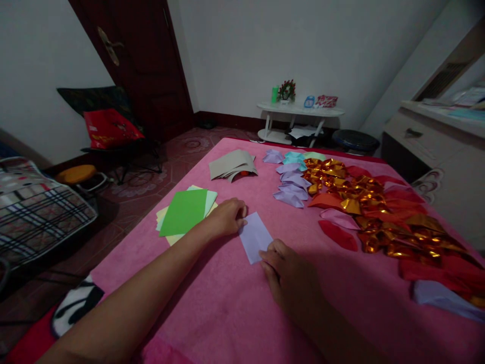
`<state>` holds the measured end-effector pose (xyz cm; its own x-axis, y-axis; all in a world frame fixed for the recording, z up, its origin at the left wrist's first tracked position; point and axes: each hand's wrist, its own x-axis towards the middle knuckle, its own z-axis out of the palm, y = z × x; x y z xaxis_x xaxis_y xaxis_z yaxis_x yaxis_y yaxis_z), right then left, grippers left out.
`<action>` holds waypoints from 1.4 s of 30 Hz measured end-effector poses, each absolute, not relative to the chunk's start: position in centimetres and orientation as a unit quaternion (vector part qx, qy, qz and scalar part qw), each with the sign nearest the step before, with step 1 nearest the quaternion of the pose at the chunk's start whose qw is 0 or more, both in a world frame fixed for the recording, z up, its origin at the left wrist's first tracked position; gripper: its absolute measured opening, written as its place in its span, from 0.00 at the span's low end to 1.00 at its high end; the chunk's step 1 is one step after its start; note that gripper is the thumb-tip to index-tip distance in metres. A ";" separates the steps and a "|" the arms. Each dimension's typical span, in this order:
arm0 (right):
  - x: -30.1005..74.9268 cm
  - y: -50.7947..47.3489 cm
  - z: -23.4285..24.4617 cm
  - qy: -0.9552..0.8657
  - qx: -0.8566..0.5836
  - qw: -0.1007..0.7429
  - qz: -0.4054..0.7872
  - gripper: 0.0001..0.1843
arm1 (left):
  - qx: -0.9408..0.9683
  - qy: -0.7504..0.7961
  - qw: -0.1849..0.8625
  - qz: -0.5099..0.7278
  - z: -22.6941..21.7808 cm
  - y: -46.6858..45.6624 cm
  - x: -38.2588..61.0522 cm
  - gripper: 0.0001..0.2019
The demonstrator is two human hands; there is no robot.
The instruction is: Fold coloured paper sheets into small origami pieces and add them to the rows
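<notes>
**Lavender paper (253, 238) at left hand (226, 218) and right hand (291, 277), on bench**

Head view. Bench (212, 313) covered with pink cloth. Lavender paper, a rectangle, lies near the middle, set at a slant. Hands apart, one at either side of it. Left hand: fingers curled, thumb touching the upper-left corner; whether it pinches or only presses, cannot tell. Right hand: thumb and forefinger clamped on the lower-right edge.

Left of the sheet, partly behind the left forearm: loose paper stack, bright green sheet (184, 212) on top, pale yellow sheets (175, 239) showing at its edges. Farther back: fanned pile of grey sheets (229, 164).

Right side of bench: many folded pieces, close-set. Lavender folded pieces (291, 194) stand in a column nearest the middle; turquoise folded piece (294, 158) near the far end. Beyond these to the right, shiny gold pieces (326, 174) among red pieces (337, 235); one pink piece (339, 218) just behind a red one. Another lavender piece (443, 297) lies at the near right.

Off the bench, left: dark folding chair bearing a red bag (111, 129); orange-topped stool (76, 174); brown door (146, 65) behind.
</notes>
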<state>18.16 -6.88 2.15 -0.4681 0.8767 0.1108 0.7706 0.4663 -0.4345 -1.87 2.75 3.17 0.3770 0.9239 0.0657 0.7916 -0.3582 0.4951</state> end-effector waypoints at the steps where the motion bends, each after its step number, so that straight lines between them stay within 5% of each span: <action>1: 18.2 -6.9 2.1 -0.839 -0.491 0.164 0.167 0.12 | 0.806 0.541 0.166 0.174 3.3 2.3 -1.6 0.04; 7: 18.3 -6.7 2.4 -0.819 -0.510 0.171 0.199 0.11 | 0.897 0.426 0.015 0.121 3.2 -0.2 0.0 0.06; 17: 18.4 -6.4 2.4 -0.782 -0.536 0.202 0.247 0.12 | 0.913 0.299 0.247 0.126 4.4 -2.5 -2.8 0.18; 31: 18.6 -6.1 2.0 -0.779 -0.531 0.220 0.250 0.14 | 0.938 0.286 0.096 0.169 2.2 -3.6 -2.7 0.12; 42: 18.3 -6.2 2.4 -0.750 -0.570 0.212 0.260 0.07 | 0.868 0.345 0.220 0.281 1.7 -3.2 -1.9 0.08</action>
